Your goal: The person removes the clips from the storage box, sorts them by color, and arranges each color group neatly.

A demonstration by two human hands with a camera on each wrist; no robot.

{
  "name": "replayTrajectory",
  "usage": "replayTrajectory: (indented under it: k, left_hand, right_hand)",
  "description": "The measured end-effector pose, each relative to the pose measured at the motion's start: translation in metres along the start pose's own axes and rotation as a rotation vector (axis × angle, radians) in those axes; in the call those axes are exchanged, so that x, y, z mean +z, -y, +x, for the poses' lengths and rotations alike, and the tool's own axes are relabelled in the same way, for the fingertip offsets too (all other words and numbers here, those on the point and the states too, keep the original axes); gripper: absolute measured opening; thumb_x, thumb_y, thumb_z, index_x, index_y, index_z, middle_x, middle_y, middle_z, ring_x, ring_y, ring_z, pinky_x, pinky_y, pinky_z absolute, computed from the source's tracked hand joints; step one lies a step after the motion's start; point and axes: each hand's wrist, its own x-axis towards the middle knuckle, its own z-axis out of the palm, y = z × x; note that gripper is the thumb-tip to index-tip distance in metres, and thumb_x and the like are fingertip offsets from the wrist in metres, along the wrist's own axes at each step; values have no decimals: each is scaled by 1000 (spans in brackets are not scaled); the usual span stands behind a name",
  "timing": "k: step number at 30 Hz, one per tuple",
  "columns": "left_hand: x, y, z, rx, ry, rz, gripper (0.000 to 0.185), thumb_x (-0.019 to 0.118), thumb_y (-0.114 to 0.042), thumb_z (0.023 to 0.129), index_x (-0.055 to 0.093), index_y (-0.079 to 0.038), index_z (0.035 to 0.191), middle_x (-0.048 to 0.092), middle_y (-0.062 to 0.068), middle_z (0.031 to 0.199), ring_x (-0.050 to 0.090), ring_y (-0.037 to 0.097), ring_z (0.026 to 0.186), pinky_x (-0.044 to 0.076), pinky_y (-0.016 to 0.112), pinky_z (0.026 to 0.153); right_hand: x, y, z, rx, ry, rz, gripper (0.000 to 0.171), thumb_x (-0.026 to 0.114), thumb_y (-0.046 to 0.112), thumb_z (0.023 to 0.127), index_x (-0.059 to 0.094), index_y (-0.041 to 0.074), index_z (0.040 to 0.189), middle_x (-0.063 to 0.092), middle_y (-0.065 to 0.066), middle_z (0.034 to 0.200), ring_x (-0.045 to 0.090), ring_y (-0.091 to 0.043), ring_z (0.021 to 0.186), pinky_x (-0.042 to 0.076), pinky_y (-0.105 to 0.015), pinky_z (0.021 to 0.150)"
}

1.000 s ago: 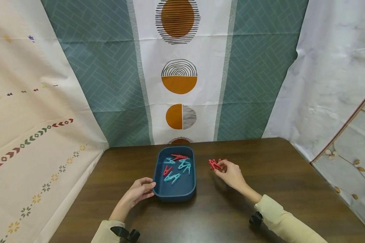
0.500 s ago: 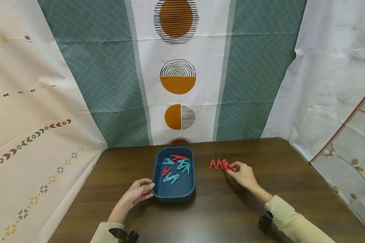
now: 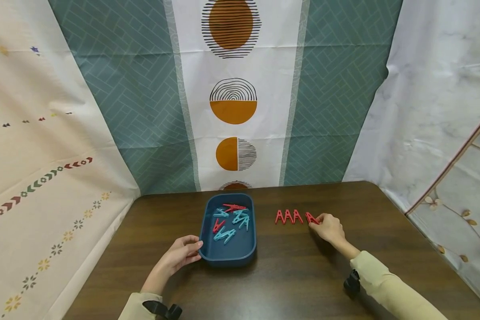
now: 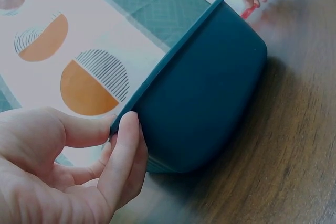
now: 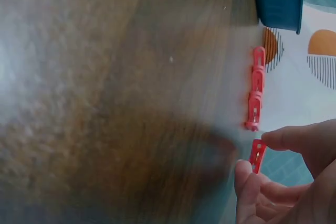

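Note:
My left hand [image 3: 182, 250] pinches the near left rim of a dark blue plastic tray [image 3: 229, 258]; in the left wrist view the thumb lies on one side of the rim and the fingers on the other. Inside the tray are several light blue clothespins [image 3: 225, 234] and a few red ones. My right hand [image 3: 329, 228] pinches a red clothespin [image 5: 256, 155] between thumb and fingertips, close over the table. Left of it, a row of three red clothespins [image 3: 288, 217] stands on the table, legs down, with a small gap to the held one.
A dark brown wooden table [image 3: 240, 293] carries everything. Patterned cloth [image 3: 240, 111] hangs behind its far edge. Pale cloth [image 3: 56, 213] drapes along the left side, and a whitish sheet [image 3: 432, 133] covers the right. The tray stands left of the clothespin row.
My right hand has moved to the right, from over the row to its right end, with a red clothespin in its fingers. The row has come into full view. My left hand stays on the rim.

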Motion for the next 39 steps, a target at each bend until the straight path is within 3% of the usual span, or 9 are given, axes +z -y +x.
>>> replayTrajectory:
  k: [10,18,24,31,39]
  left_hand:
    - [-1,1,-1,-1,0,-17,43,64,-24,94,45,5,121,61,5,91,65,10,76,58,23,74]
    - [-1,3,-2,-10,0,-21,45,63,-26,94,45,4,123,62,5,91,65,11,77,58,23,74]
    - [-1,2,-2,-10,5,-32,46,62,-26,95,44,4,124,62,4,90,66,11,78,58,24,76]
    - [-2,1,0,-13,2,-49,43,63,-24,94,44,4,122,60,2,87,66,10,76,58,23,76]
    - [-2,0,0,-24,16,-47,44,63,-24,94,44,4,122,61,3,87,66,10,77,58,23,76]
  right_hand:
    - [3,1,13,27,33,-75,28,70,32,84,61,6,80,56,-5,69,53,-22,62,39,-32,46]
    - [8,4,22,25,65,-88,35,71,34,85,51,8,73,42,0,61,41,-16,55,30,-27,45]
    - [7,7,26,14,79,-81,35,73,34,85,52,8,75,45,-2,66,38,-15,56,28,-27,47]
    - [4,9,26,-11,98,-88,29,72,30,86,60,4,90,61,-10,82,50,-21,65,38,-31,51]
    - [1,9,27,-23,129,-118,17,66,18,91,62,3,96,65,-14,91,58,-25,70,44,-34,53]
